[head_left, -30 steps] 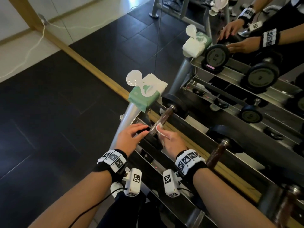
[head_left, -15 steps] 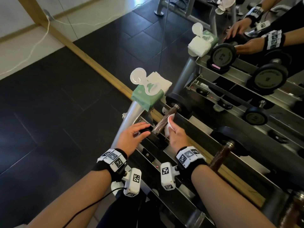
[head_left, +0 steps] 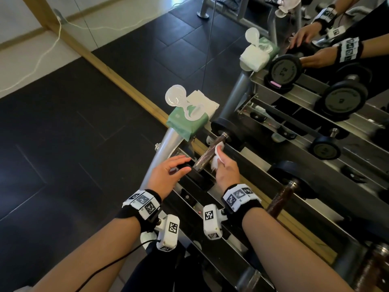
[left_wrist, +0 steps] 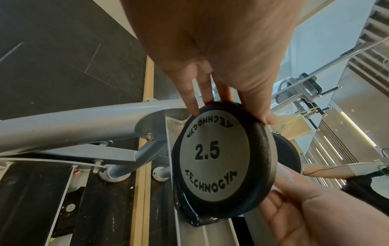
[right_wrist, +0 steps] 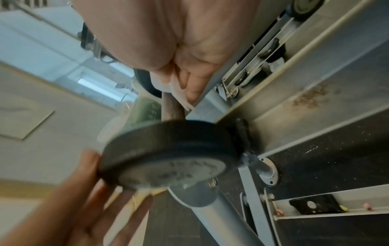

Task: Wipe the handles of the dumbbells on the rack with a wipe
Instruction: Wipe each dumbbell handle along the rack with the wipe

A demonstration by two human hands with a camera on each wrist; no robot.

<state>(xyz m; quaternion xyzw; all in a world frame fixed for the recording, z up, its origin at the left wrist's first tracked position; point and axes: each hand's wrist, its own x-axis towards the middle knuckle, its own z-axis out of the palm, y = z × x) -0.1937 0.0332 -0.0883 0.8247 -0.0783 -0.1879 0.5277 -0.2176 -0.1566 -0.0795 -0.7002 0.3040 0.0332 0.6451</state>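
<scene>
The 2.5 dumbbell lies at the left end of the rack (head_left: pixel 248 165), its brown handle (head_left: pixel 205 158) pointing away from me. My left hand (head_left: pixel 182 165) rests with straight fingers on the rim of the near black disc (left_wrist: pixel 221 159). My right hand (head_left: pixel 221 154) pinches a white wipe (head_left: pixel 215 160) against the right side of the handle, near the far disc (head_left: pixel 228 129). In the right wrist view the wipe (right_wrist: pixel 179 94) lies on the handle (right_wrist: pixel 170 108) above the near disc (right_wrist: pixel 168 153).
An open green pack of wipes (head_left: pixel 188 119) sits on the rack's left post. A second dumbbell with a brown handle (head_left: pixel 280 199) lies to the right. A mirror behind the rack reflects my hands and the dumbbells. Black floor tiles lie to the left.
My right hand has slid the wipe along the handle, away from me toward the far disc. The left hand has stayed on the near disc.
</scene>
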